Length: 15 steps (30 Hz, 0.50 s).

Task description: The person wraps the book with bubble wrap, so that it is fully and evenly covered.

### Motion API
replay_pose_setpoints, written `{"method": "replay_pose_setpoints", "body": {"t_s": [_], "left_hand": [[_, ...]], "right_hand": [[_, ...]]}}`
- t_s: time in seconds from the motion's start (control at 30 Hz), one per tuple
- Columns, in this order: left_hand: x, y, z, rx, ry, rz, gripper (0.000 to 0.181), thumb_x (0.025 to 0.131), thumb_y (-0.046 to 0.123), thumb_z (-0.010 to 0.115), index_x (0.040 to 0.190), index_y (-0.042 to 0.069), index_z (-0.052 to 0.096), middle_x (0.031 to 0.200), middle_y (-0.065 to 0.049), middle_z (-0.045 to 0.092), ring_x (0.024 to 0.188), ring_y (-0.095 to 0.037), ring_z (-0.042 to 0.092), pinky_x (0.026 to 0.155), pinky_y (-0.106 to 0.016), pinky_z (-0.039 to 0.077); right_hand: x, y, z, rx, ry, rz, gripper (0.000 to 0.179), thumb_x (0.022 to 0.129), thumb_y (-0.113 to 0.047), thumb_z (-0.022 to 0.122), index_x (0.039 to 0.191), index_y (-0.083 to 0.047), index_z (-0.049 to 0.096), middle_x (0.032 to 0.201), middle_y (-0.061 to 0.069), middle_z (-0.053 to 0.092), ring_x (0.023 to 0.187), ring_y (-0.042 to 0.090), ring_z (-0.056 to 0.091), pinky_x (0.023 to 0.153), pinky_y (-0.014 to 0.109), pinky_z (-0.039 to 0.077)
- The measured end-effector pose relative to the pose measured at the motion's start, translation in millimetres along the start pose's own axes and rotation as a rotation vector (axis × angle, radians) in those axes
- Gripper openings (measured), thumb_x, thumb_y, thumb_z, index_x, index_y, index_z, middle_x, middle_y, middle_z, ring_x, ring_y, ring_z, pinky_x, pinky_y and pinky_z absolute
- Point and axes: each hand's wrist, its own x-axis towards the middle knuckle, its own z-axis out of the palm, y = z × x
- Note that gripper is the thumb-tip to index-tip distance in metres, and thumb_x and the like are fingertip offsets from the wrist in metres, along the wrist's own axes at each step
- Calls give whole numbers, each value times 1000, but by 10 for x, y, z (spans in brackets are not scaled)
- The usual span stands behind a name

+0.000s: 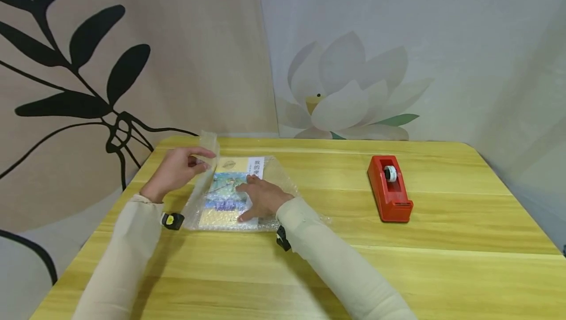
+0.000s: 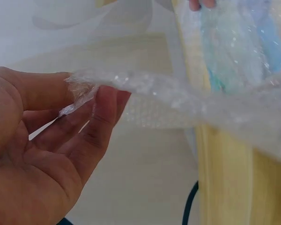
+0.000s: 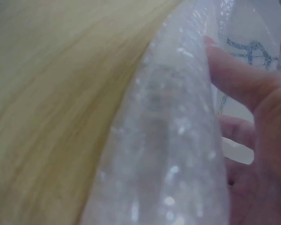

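A book (image 1: 225,187) with a blue and yellow cover lies on the left half of the table, with bubble wrap (image 1: 283,172) over and around it. My left hand (image 1: 179,167) pinches the wrap's left edge between thumb and fingers; the raised strip of bubble wrap (image 2: 168,93) stretches from the fingertips toward the book in the left wrist view. Spread over the book's right side, my right hand (image 1: 263,194) rests on the wrapped cover. In the right wrist view its fingers (image 3: 243,79) lie against the bubble wrap (image 3: 164,140).
A red tape dispenser (image 1: 391,189) with a small roll of tape stands on the right side of the wooden table (image 1: 336,271). Behind the table hangs a curtain (image 1: 212,54) printed with leaves and a lotus. The table's left edge runs just beyond the left hand.
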Motion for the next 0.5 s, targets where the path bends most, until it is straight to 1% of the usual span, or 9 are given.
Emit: {"method": "replay_pose_setpoints", "body": {"t_s": [0.07,0.2,0.3,0.43,0.5], "left_hand": [[15,38,16,14,-15,1,29,96,3,63,124,4,69,126,-23,68,99,-33,71,75,-33,58],[52,106,57,36,-49,10,30,96,3,62,126,3,67,131,-23,65,103,-36,70,83,-43,60],[87,150,120,35,-85,18,30,96,2,62,126,2,67,131,-23,65,102,-35,70,82,-43,60],[149,182,242,31,-136,37,32,95,-1,61,126,0,67,131,-23,65,100,-33,71,79,-38,61],[180,193,301,36,-152,44,33,94,-2,61,126,-1,66,132,-24,65,100,-32,71,78,-37,61]], "right_hand": [[6,-2,4,4,-1,1,80,87,-49,75,155,-30,38,171,5,13,159,20,12,125,45,28],[10,-6,10,1,1,10,81,86,-50,75,155,-31,38,171,4,14,159,20,12,125,45,28],[6,-7,10,-3,5,10,81,86,-50,75,155,-30,38,171,5,14,159,20,13,125,46,29],[2,-4,10,-14,16,-2,81,86,-50,75,155,-29,39,170,7,16,158,21,15,123,46,31],[4,-1,12,-17,21,-8,81,86,-50,75,154,-29,39,170,7,17,158,22,16,123,46,32]]}}
